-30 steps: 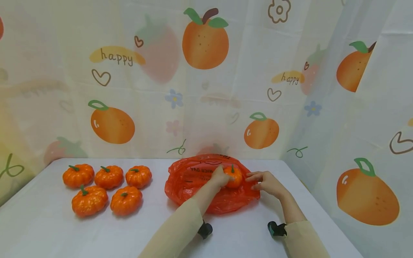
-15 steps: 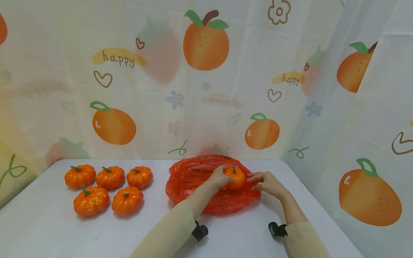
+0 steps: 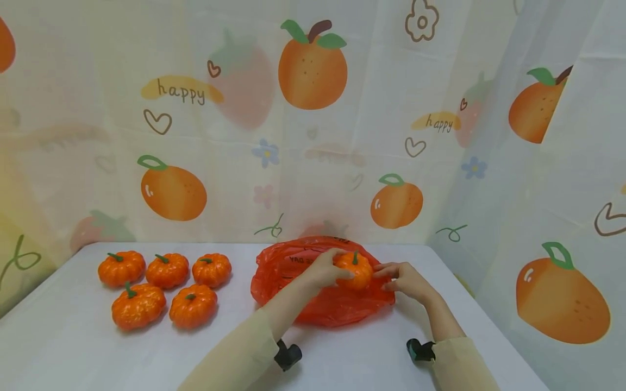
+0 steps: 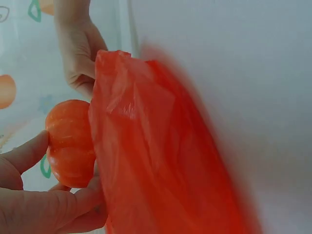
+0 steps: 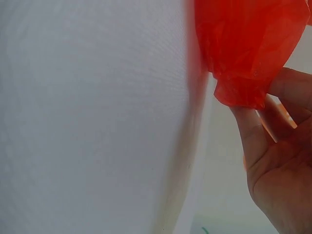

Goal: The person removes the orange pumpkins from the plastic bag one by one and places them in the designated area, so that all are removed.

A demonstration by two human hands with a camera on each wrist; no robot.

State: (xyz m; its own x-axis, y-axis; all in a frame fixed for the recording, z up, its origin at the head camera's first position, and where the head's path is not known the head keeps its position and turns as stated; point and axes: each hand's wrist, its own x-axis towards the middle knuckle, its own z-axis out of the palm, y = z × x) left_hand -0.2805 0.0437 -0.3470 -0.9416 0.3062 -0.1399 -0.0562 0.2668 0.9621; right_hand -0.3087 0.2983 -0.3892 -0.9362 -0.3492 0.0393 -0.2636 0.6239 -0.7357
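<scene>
My left hand (image 3: 321, 269) grips a small orange pumpkin (image 3: 356, 271) with a green stem, thumb on one side and fingers on the other. The pumpkin is at the mouth of a red plastic bag (image 3: 332, 312) lying on the table. In the left wrist view, the pumpkin (image 4: 70, 144) sits beside the bag's rim (image 4: 100, 97). My right hand (image 3: 408, 279) holds the bag's right edge; the right wrist view shows its thumb and fingers around the gathered red plastic (image 5: 243, 87). What lies deeper inside the bag is hidden.
Several more orange pumpkins (image 3: 193, 305) stand in two rows on the left of the white table (image 3: 73, 336). Behind the table hangs a curtain (image 3: 235, 179) printed with fruit, which also closes off the right side.
My left wrist and forearm have shifted to the left, and a little more of the held pumpkin shows. The right hand stays on the bag's edge. The head view has tilted slightly.
</scene>
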